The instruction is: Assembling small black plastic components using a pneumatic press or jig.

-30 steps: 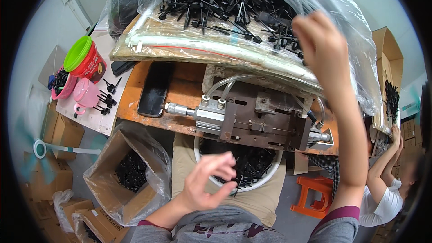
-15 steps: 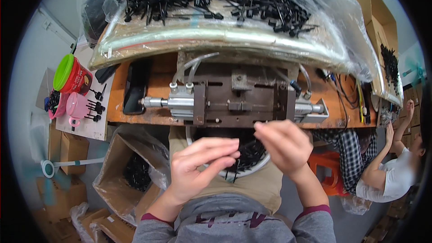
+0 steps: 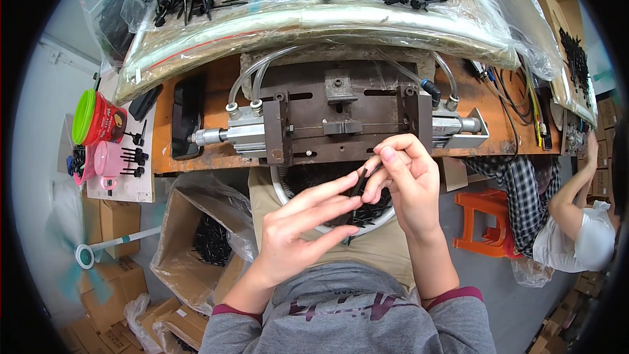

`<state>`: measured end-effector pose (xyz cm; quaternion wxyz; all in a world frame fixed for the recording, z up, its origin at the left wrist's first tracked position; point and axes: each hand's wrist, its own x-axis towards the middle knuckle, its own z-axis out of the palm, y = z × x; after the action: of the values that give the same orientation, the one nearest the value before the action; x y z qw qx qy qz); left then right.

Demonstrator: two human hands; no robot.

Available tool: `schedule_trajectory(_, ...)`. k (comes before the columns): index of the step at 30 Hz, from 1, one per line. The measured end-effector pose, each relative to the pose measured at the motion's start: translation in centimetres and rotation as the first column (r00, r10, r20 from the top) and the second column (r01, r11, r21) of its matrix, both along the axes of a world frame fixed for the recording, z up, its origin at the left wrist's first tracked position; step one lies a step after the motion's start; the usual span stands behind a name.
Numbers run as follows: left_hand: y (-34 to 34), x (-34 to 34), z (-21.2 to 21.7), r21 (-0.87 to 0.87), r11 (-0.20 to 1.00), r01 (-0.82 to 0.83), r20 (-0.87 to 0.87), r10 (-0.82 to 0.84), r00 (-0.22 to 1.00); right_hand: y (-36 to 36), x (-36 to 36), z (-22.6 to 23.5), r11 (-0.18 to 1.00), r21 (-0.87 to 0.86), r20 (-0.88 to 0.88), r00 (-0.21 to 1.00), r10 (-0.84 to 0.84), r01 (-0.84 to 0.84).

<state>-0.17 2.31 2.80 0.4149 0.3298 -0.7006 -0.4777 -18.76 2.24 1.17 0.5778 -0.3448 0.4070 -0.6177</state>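
My left hand (image 3: 295,233) is in front of the machine with fingers stretched close together, holding thin black plastic parts (image 3: 358,187) at its fingertips. Against those fingertips, my right hand (image 3: 413,180) pinches a small black piece between thumb and fingers; its exact shape is mostly hidden. Below both hands, a white-rimmed round container (image 3: 283,190) in my lap holds a heap of similar black parts. Just beyond the hands sits a brown metal fixture (image 3: 308,141) with a small dark block (image 3: 343,128) at its middle and a silver cylinder on either side.
A plastic-lined tray (image 3: 295,23) heaped with black stemmed parts spans the back. A phone (image 3: 187,118), a red tub (image 3: 108,118) and a pink cup (image 3: 108,158) lie left. An open carton (image 3: 180,236) stands lower left. An orange stool (image 3: 481,223) and another person (image 3: 567,229) are at right.
My hands have come together, the right moving left and slightly up to meet the left fingertips. The view has shifted, and the other person has leaned with a lowered head.
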Motion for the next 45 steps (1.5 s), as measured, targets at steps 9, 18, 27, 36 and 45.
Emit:
schedule_trajectory(9, 0.3, 0.3, -0.7, -0.268, 0.961, 0.064, 0.138, -0.027, 0.990, 0.0, -0.1, -0.5, 0.999, -0.013, 0.039, 0.999, 0.037, -0.037)
schedule_trajectory(18, 0.3, 0.2, -0.9, -0.264, 0.961, 0.087, 0.089, -0.065, 0.994, -0.2, -0.2, -1.0, 1.000, -0.008, 0.010, 1.000, 0.020, -0.020)
schedule_trajectory(27, 0.2, 0.3, -1.0, -0.355, 0.929, 0.102, 0.136, -0.056, 0.989, 0.5, 0.2, -0.2, 1.000, -0.024, -0.045, 0.999, -0.011, 0.010)
schedule_trajectory(36, 0.3, 0.3, -1.4, -0.352, 0.932, 0.088, 0.153, -0.036, 0.988, 0.8, 0.3, -0.1, 1.000, -0.019, -0.034, 0.999, -0.017, 0.017)
schedule_trajectory(45, 0.2, 0.1, -1.4, -0.370, 0.924, 0.095, 0.150, -0.042, 0.988, 0.9, 0.2, -0.1, 0.999, -0.030, -0.040, 0.999, -0.025, 0.024)
